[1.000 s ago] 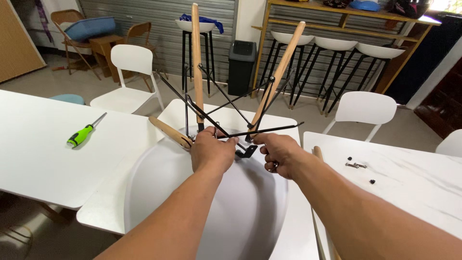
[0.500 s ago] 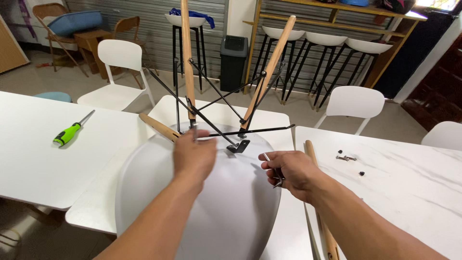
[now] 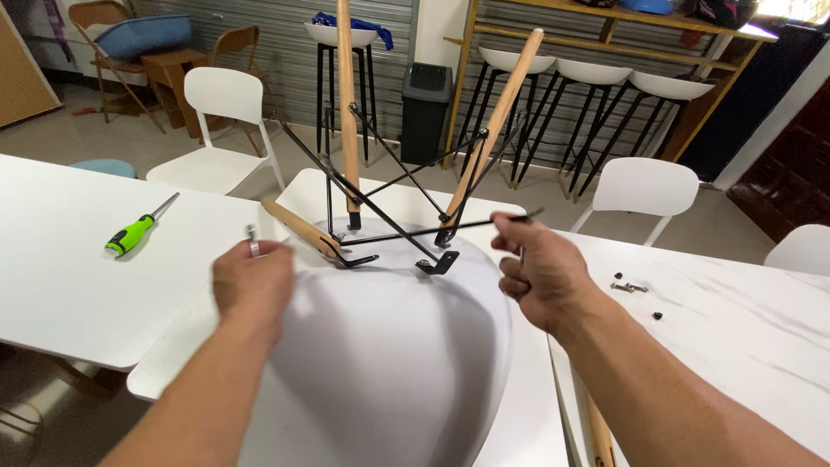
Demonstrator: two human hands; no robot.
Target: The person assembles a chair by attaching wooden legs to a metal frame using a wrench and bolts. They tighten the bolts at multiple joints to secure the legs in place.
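On the white counter [image 3: 78, 303] lies the upturned white plastic chair seat [image 3: 389, 346] with wooden legs on black wire struts [image 3: 389, 186]. Both hands have drawn apart: left hand [image 3: 252, 285] pinches a small metal part, right hand [image 3: 545, 277] curls its fingers round a strut end.

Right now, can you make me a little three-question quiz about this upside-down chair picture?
1. True or false: the green screwdriver lies on the white table.
2. How many wooden legs stand upright on the white chair seat? A one, B two, C four.
3. Which hand is nearer the small black screws?

Key: 1 true. 2 B; a third leans low. 3 The right hand, not the left hand.
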